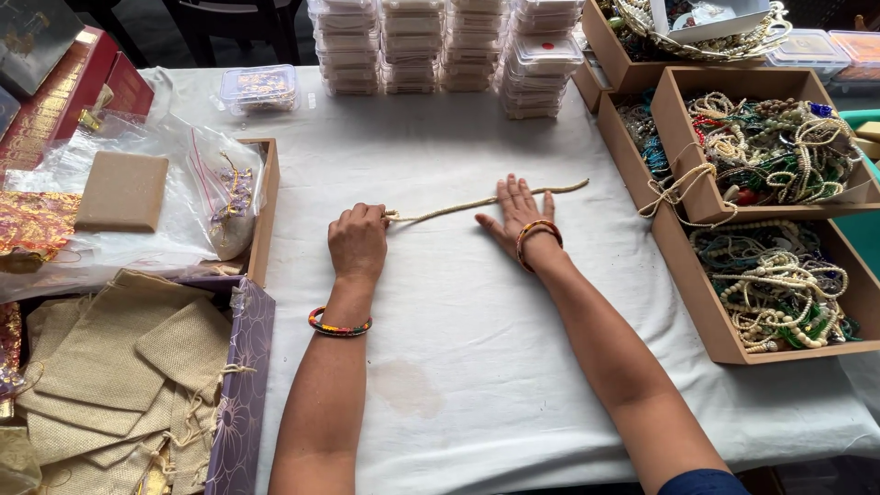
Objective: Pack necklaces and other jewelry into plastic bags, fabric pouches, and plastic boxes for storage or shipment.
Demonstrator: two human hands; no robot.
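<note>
On the white cloth that covered the table, a pale beaded strand lay stretched in a nearly straight line, running up and to the right across the middle. The left hand was closed in a fist around the strand's left end, knuckles up, pinching it tight. The right hand lay flat and open on the strand farther along, fingers spread narrowly and pressed to the cloth, so that the strand passed under the palm and its free end showed just beyond the fingertips. Each wrist wore a multicoloured beaded bangle, one on the left and one on the right. Right of the strand, well apart from it, stood brown cardboard trays heaped with tangled bead necklaces in cream, green, red and blue. Beyond the strand, at the far edge of the cloth, rose stacks of clear plastic boxes. Left of the strand sat a shallow wooden tray holding clear plastic bags and a flat tan pad. Nearer than that tray, small burlap pouches lay piled in a purple patterned box.
</note>
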